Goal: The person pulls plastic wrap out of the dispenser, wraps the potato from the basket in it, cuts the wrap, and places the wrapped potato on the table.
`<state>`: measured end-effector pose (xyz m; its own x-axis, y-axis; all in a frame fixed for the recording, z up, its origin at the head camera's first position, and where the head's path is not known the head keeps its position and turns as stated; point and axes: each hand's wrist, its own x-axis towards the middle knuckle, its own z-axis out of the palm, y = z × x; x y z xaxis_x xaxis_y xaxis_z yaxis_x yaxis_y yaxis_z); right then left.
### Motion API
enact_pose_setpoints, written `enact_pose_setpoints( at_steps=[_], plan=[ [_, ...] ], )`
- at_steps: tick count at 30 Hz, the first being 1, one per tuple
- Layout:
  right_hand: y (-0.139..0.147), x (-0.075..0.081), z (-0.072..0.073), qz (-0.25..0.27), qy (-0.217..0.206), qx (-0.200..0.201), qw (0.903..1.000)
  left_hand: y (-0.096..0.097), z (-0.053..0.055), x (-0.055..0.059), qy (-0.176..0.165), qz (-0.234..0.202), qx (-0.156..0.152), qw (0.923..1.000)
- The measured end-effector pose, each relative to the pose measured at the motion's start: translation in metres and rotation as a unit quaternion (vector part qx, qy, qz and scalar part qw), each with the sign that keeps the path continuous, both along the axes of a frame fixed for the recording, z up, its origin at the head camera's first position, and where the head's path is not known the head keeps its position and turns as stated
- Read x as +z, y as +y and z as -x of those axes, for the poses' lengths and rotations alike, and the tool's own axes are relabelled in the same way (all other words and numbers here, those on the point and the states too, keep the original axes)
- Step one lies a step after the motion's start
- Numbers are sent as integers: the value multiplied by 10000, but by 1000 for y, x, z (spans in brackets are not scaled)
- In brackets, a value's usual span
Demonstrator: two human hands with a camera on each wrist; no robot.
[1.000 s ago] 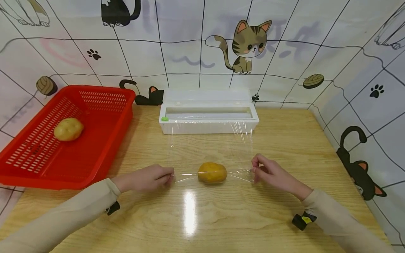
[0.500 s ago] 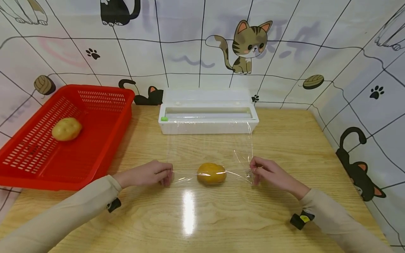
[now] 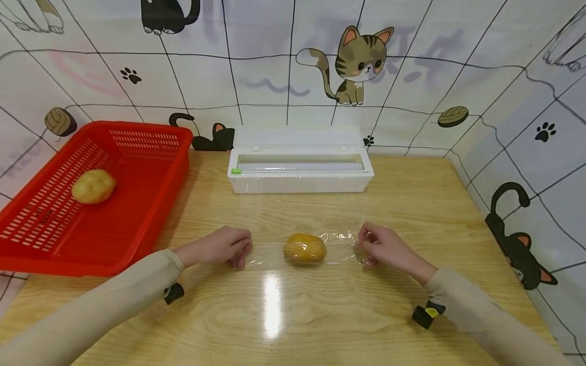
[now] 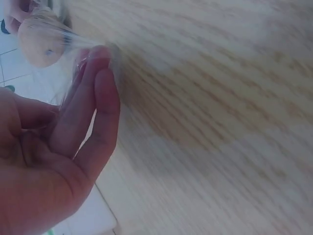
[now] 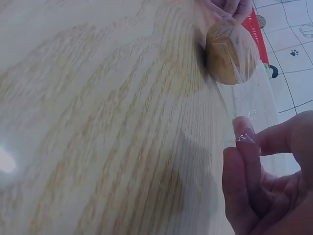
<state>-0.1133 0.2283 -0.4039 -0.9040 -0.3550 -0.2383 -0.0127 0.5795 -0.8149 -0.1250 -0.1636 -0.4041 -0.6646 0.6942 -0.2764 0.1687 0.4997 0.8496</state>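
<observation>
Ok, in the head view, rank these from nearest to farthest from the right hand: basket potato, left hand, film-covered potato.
1. Film-covered potato: just left of the right hand.
2. Left hand: farther left, beyond that potato.
3. Basket potato: far left, inside the red basket.

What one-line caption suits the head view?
Left hand and right hand hold clear film over a potato on the table, in front of an open white box.

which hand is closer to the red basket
Left. The left hand is to the right of the red basket, apart from it; the right hand is farther right, beyond the film-covered potato.
</observation>
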Motion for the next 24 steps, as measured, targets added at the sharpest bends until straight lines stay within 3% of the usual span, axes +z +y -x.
enact_pose_setpoints(
  at_steps=[6,12,16,24],
  plan=[
    [-1,-1,2,-385,-36,-335,9987,5,0,-1,300,109,174,9993],
    [1,-1,6,64,-1187,-679,9906,5,-3,-3,459,33,197,9987],
    [3,0,9,300,-1502,-532,9868,1,-1,-4,564,-67,23,9984],
    [8,-2,12,660,-1790,-381,9809,-8,3,-1,-447,-373,11,9983]
  ],
)
